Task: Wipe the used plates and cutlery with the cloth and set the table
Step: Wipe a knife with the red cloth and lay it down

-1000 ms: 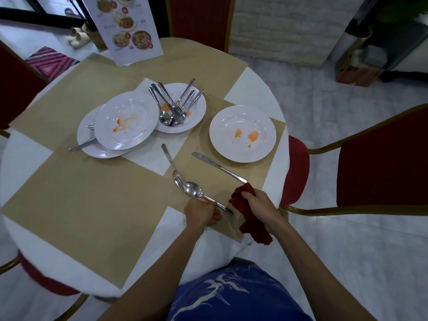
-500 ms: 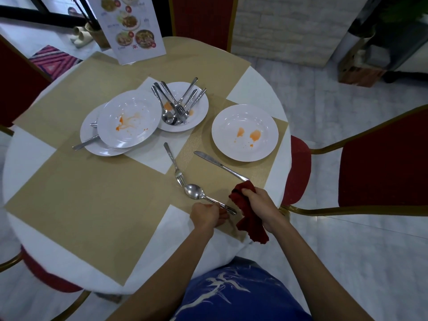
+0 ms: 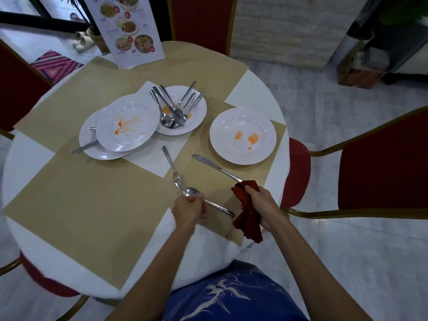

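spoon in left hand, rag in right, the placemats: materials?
Spoon: looks like polished metal, probably stainless steel; mirror glints on its bowl. Rag: soft dark red woven cloth; it bunches and hangs limp. Placemats: tan, matte, fine ribbed weave; vinyl or fibre, can't tell.

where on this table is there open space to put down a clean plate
The big tan placemat on the near left is bare, bordered by the stacked plates beyond and the fork to its right. The far placemat, between the menu card and the cutlery plate, is free too. It is crowded around the stained plate, knife and both hands.
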